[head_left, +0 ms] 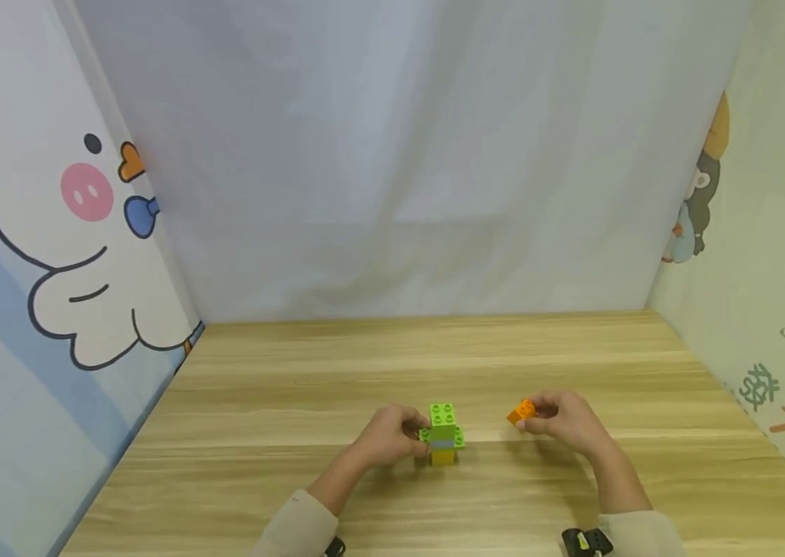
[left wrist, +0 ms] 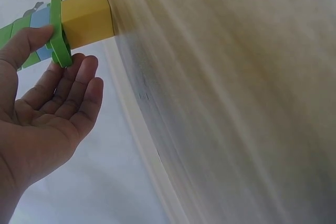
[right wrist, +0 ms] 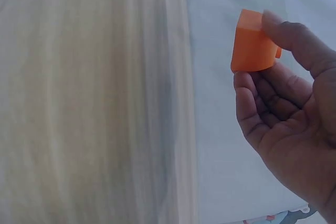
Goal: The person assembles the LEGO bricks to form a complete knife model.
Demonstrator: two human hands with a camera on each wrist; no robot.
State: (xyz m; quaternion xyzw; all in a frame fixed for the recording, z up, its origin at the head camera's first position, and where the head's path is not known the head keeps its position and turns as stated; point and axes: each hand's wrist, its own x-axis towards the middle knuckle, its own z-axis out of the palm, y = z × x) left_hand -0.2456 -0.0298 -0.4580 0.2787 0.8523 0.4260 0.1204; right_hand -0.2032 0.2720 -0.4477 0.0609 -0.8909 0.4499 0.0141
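Observation:
A small tower of toy building bricks [head_left: 442, 418] stands on the wooden table, with a yellow brick [left wrist: 86, 18] at its base. Above that come a wider green plate [left wrist: 59, 30], a blue-grey brick [left wrist: 40, 19] and green bricks on top. My left hand [head_left: 392, 437] pinches the tower at the green plate from the left, thumb on one side and fingertips on the other. Held over the table to the right of the tower is an orange brick [right wrist: 254, 40] with a slanted face. The thumb and fingers of my right hand [head_left: 566, 422] grip it at its edge.
Bare wood of the table [head_left: 281, 371] surrounds both hands. A pale curtain [head_left: 399, 155] hangs behind the far edge. Cartoon-printed panels rise at the left [head_left: 30, 255] and right [head_left: 768, 271].

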